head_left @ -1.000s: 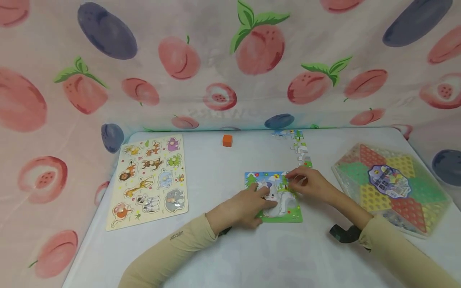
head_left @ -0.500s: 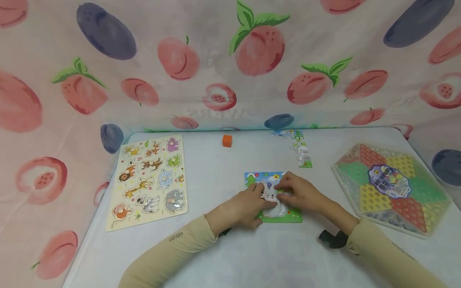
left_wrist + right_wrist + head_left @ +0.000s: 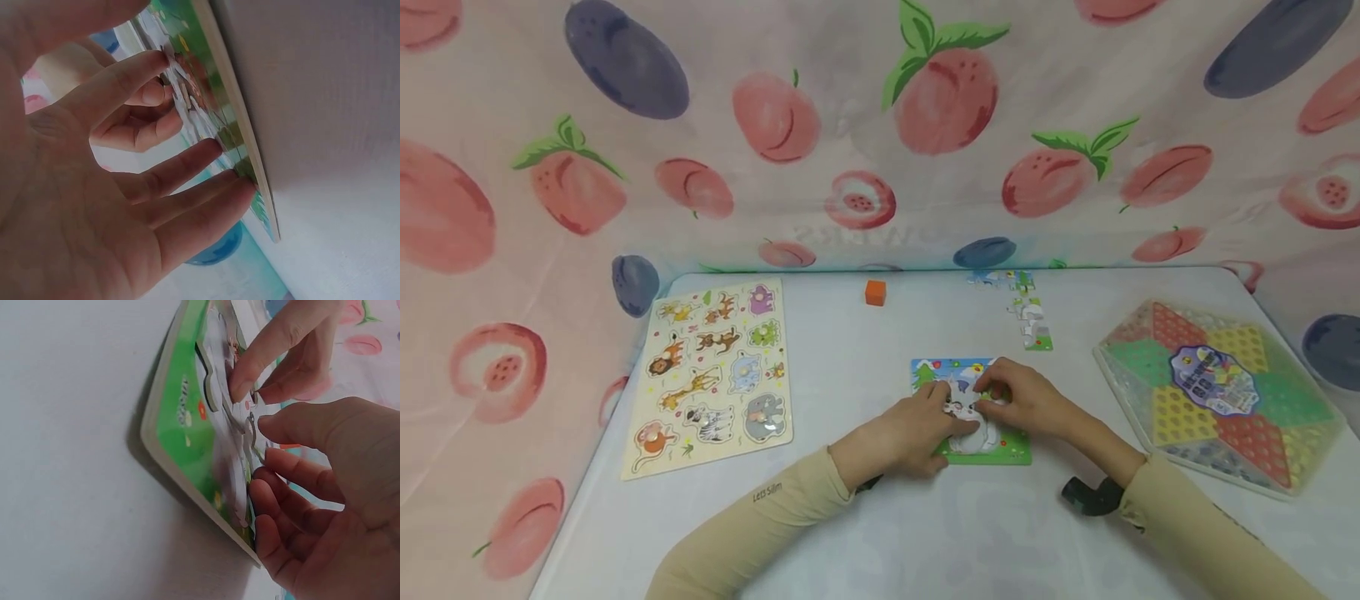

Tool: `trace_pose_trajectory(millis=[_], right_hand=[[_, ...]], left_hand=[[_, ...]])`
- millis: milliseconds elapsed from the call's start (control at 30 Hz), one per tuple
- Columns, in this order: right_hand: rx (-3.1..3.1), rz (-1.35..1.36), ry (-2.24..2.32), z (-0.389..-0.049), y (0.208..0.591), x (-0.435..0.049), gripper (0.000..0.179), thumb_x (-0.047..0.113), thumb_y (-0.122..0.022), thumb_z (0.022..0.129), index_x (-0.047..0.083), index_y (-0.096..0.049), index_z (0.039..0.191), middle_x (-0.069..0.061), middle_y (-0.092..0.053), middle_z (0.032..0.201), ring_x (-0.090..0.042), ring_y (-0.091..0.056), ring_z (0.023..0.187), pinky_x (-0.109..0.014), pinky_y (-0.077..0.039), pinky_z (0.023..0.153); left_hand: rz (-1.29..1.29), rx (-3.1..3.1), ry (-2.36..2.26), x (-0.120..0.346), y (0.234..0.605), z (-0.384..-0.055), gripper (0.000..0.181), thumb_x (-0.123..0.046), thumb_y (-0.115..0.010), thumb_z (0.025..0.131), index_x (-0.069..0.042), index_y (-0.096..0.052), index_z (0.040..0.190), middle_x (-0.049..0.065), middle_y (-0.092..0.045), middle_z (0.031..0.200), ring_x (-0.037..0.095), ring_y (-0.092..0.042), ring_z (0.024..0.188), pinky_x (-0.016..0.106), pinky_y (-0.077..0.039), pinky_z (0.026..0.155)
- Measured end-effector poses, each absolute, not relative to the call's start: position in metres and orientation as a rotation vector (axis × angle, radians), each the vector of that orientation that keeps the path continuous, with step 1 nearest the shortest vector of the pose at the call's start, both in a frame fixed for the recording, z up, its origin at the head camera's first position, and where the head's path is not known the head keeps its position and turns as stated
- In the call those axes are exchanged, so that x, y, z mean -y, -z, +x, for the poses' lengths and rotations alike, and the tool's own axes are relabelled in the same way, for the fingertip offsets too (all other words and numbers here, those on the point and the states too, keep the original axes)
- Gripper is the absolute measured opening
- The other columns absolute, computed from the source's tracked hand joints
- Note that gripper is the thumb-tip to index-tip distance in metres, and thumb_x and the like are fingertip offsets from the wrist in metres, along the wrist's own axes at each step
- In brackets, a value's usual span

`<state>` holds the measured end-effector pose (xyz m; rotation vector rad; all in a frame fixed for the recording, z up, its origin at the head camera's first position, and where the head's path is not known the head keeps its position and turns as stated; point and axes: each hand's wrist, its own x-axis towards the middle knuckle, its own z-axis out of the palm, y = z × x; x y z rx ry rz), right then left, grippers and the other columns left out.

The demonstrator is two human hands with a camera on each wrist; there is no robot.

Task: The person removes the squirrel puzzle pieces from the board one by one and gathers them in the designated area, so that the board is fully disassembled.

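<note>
A small picture puzzle board with a green lower border and a white animal lies in the middle of the table. My left hand rests on its left side; the left wrist view shows the fingertips spread along the picture, fingers nearly straight. From the right, my right hand pinches a white puzzle piece between thumb and forefinger, over the animal's head. In the right wrist view the edge of the puzzle piece stands slightly raised at those fingertips. Both hands hide parts of the picture.
Several loose puzzle pieces lie in a bent row behind the board. An orange cube sits near the back edge. A wooden animal peg puzzle lies left, and a hexagonal plastic game box right. A fruit-print curtain hangs behind.
My right hand has moved left from the board's upper right corner to the animal's head, where it now pinches a piece. My left hand has stayed on the board.
</note>
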<state>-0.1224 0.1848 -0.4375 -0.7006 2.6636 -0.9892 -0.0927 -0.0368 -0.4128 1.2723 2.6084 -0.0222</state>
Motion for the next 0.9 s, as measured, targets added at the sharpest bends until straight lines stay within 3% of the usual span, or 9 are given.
trace_pose_trajectory(millis=[133, 333, 567, 900], right_hand=[[-2.617, -0.669, 1.051, -0.124, 0.437, -0.183, 0.017, 0.012, -0.077, 0.084, 0.008, -0.066, 0.097, 0.000, -0.060, 0.087, -0.016, -0.054, 0.078, -0.026, -0.047, 0.068], [-2.561, -0.674, 1.124, -0.126, 0.440, -0.182, 0.020, 0.007, -0.078, 0.083, 0.005, -0.067, 0.099, 0.002, -0.063, 0.084, -0.013, -0.057, 0.077, -0.025, -0.050, 0.069], [-2.535, -0.719, 1.135, -0.126, 0.440, -0.184, 0.027, 0.008, -0.081, 0.080, 0.002, -0.069, 0.104, 0.000, -0.064, 0.089, -0.015, -0.059, 0.079, -0.028, -0.051, 0.072], [-2.556, -0.792, 1.135, -0.126, 0.442, -0.189, 0.037, 0.005, -0.084, 0.075, 0.002, -0.070, 0.109, -0.001, -0.063, 0.094, -0.017, -0.056, 0.083, -0.027, -0.049, 0.072]], left_hand=[[1.273, -2.603, 0.078, 0.036, 0.414, -0.091, 0.058, -0.032, -0.071, 0.088, -0.038, -0.052, 0.143, 0.012, -0.048, 0.128, 0.024, -0.043, 0.118, 0.028, -0.050, 0.084], [1.268, -2.631, 0.160, 0.036, 0.417, -0.082, 0.056, -0.030, -0.065, 0.092, -0.037, -0.048, 0.146, 0.019, -0.045, 0.139, 0.038, -0.040, 0.135, 0.035, -0.052, 0.092], [1.314, -2.676, 0.216, 0.038, 0.418, -0.073, 0.052, -0.027, -0.059, 0.096, -0.036, -0.047, 0.146, 0.021, -0.044, 0.137, 0.039, -0.041, 0.133, 0.035, -0.053, 0.090], [1.304, -2.660, 0.205, 0.037, 0.419, -0.076, 0.054, -0.026, -0.059, 0.096, -0.036, -0.046, 0.147, 0.023, -0.041, 0.141, 0.039, -0.039, 0.134, 0.036, -0.051, 0.093]])
